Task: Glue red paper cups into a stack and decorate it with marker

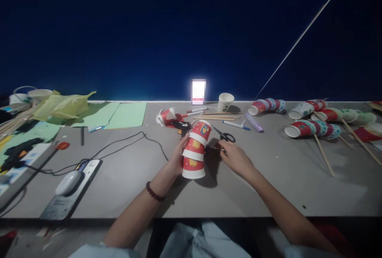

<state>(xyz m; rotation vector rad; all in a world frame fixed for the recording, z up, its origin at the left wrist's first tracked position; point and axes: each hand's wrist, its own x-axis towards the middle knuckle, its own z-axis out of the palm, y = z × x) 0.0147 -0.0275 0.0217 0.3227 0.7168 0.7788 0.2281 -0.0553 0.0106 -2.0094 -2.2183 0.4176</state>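
Observation:
My left hand [177, 156] is wrapped around the side of a curved stack of three red paper cups [193, 152] with white rims and yellow and blue prints. The stack tilts above the table, its lowest rim toward me. To its right, my right hand [235, 156] has its fingers pinched together; whatever they may hold is too small and dark to make out. Black-handled scissors [227, 137] lie just beyond those fingers. Behind the stack sits a black glue gun [181, 126], partly hidden, beside a torn red paper cup [167, 117].
Several joined-cup pieces [312, 129], some with wooden sticks, lie at the right. A white cup [225, 102], markers [235, 125] and a purple tube [254, 123] are at the back. Green paper [128, 115], a power strip [28, 166], a cable and a phone [74, 190] occupy the left.

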